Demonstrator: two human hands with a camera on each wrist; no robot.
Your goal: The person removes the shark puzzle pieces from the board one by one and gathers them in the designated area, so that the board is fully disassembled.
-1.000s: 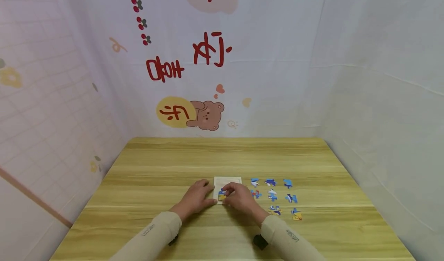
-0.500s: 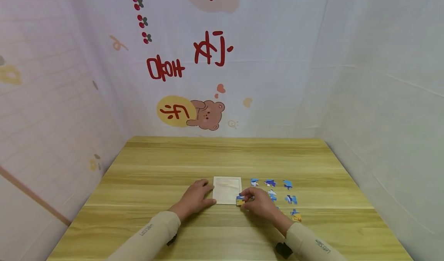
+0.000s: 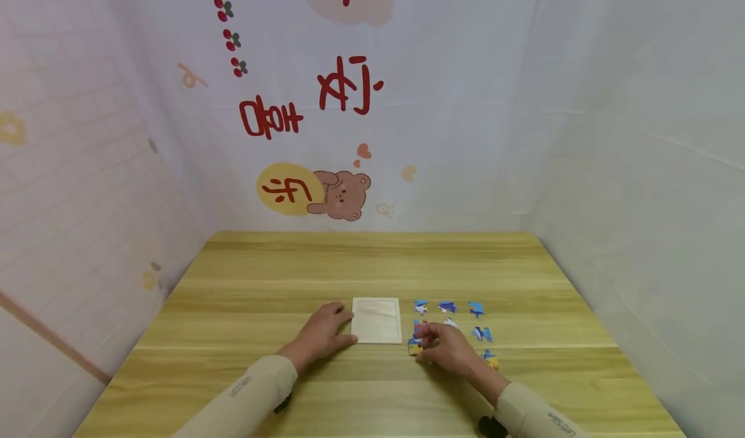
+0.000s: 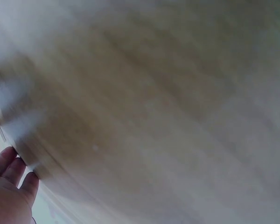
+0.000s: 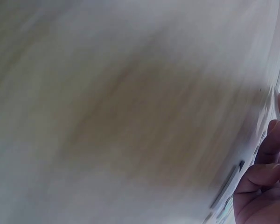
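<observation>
A pale, square puzzle tray (image 3: 376, 322) lies on the table in the head view, its recess bare. My left hand (image 3: 319, 336) rests at its left side, thumb and fingers extended against the edge; the left wrist view shows those fingers (image 4: 30, 184) from below. Right of the tray, my right hand (image 3: 448, 347) pinches a blue and yellow puzzle piece (image 3: 414, 348) low over the table. Its fingers partly cover that piece and the ones behind it. In the right wrist view the fingers (image 5: 254, 182) are curled beside the piece's edge (image 5: 226, 186).
Several puzzle pieces lie in rows right of the tray, among them a light blue piece (image 3: 476, 308), a dark blue piece (image 3: 447, 306) and a blue and yellow piece (image 3: 489, 358). A wood-grain table (image 3: 279, 276) meets white printed cloth (image 3: 465, 134) behind and beside it.
My right hand has carried the blue and yellow piece rightward, from over the tray's lower left part to the table beyond its right edge. The left hand stays at the tray's left side.
</observation>
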